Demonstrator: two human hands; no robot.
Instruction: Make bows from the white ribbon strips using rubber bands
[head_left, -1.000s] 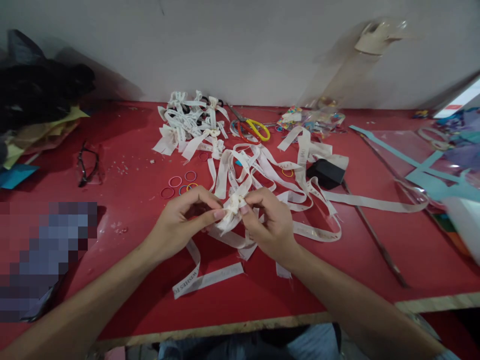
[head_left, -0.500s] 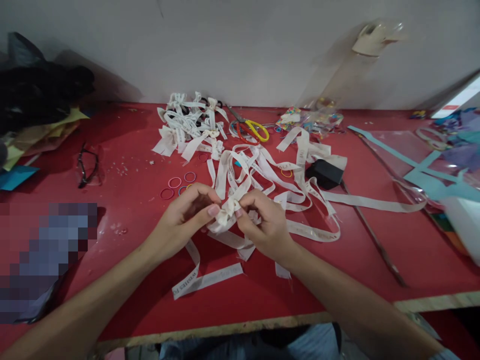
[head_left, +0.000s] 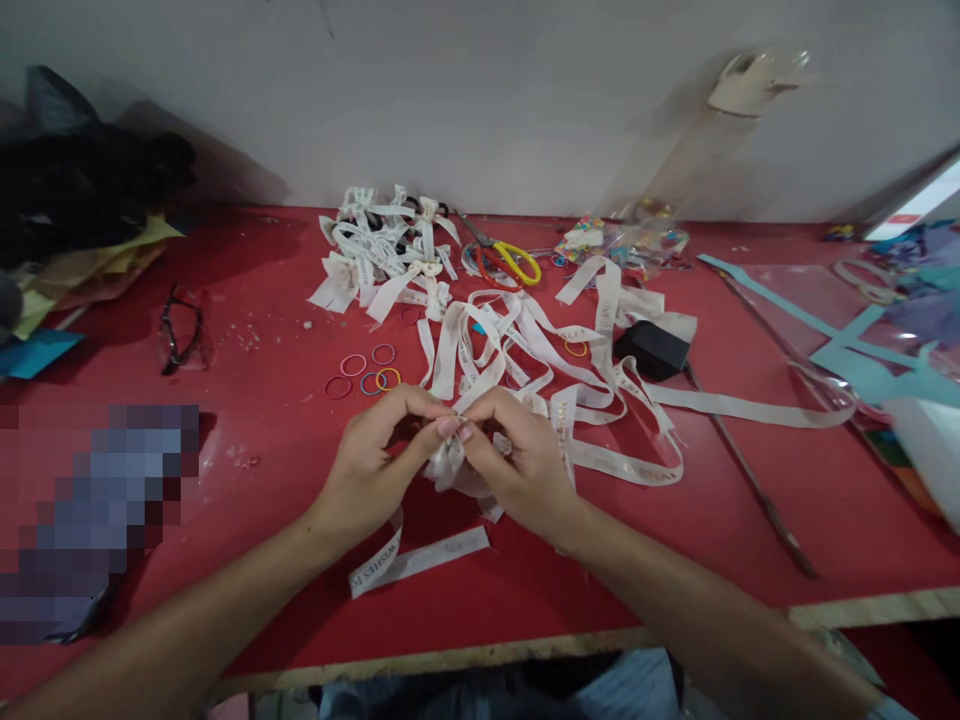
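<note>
Pinching 1 ribbon bunch (head_left: 448,466) w/ 2 hands (head_left: 365,462) (head_left: 531,468), 5 bands (head_left: 366,366) nr L

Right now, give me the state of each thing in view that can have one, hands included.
Left hand: pinching the bunched ribbon.
Right hand: pinching it too, fingertips close to the other hand's.
Bunched ribbon: gathered, held.
Loose ribbon: uncoiled, lying in loops.
Ribbon heap: gathered pieces, piled up.
Elastic bands: unstretched, a few overlapping.
Scissors: unheld; open or shut, can't tell.
</note>
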